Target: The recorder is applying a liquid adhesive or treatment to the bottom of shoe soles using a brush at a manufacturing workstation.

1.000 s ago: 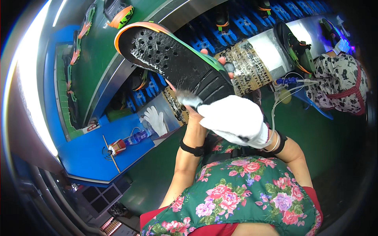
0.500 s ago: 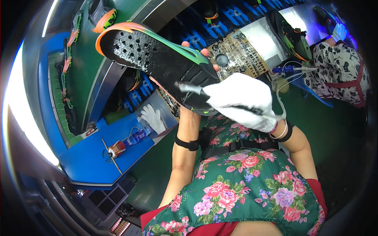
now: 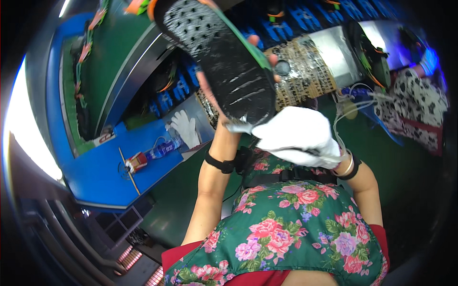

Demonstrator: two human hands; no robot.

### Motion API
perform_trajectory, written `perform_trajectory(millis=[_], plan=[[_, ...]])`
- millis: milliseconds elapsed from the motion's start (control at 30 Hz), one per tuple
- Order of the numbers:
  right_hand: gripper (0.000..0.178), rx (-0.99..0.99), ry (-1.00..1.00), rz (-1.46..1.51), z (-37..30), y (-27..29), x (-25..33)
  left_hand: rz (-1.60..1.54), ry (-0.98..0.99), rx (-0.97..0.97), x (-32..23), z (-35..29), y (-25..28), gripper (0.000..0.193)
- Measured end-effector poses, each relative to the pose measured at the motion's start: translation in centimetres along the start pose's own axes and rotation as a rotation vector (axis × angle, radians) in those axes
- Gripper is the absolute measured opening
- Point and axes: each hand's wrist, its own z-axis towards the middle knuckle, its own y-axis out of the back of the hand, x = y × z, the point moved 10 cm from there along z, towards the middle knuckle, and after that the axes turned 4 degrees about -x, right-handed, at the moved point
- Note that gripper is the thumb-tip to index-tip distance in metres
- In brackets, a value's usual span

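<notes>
A shoe sole point(image 3: 234, 78) is held up in front of me, its black inner face toward me. Its rim is green and orange, and the far part has rows of small holes with a wet-looking shine. My bare left hand point(image 3: 210, 97) grips it from behind, thumb along the left edge and fingertips showing past the right edge. In a white glove, my right hand point(image 3: 298, 136) closes around a brush point(image 3: 241, 127) with a thin tube running along the hand. The brush's bristles are at the near end of the sole, blurred; I cannot tell whether they touch.
On the blue side table point(image 3: 100, 178) lie a white glove point(image 3: 185, 128), a blue-labelled bottle point(image 3: 164, 148) and a red container point(image 3: 137, 162) with a stick. Shoes point(image 3: 367, 57) and blue holders line the conveyor behind. A co-worker's gloved hand point(image 3: 429, 61) is at the far right.
The brush has moved from the middle of the sole down to its near end. The sole now stands more upright and higher in the view, still in my left hand.
</notes>
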Motion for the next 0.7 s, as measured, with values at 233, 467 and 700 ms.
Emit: perform_trajectory(millis=[233, 467, 700], plan=[[0.027, -0.122, -0.064, -0.152, 0.7, 1.2, -0.6, 0.039, 0.059, -0.065, 0.2, -0.8, 0.6, 0.113], [0.016, -0.043, -0.246, 0.282, 0.8, -0.5, -1.4, -0.016, 0.095, -0.08, -0.8, -1.2, 0.3, 0.111], [0.031, 0.073, 0.129, -0.273, 1.7, -1.9, 1.9, 0.074, 0.175, -0.134, -0.9, -1.3, 0.0, 0.107]])
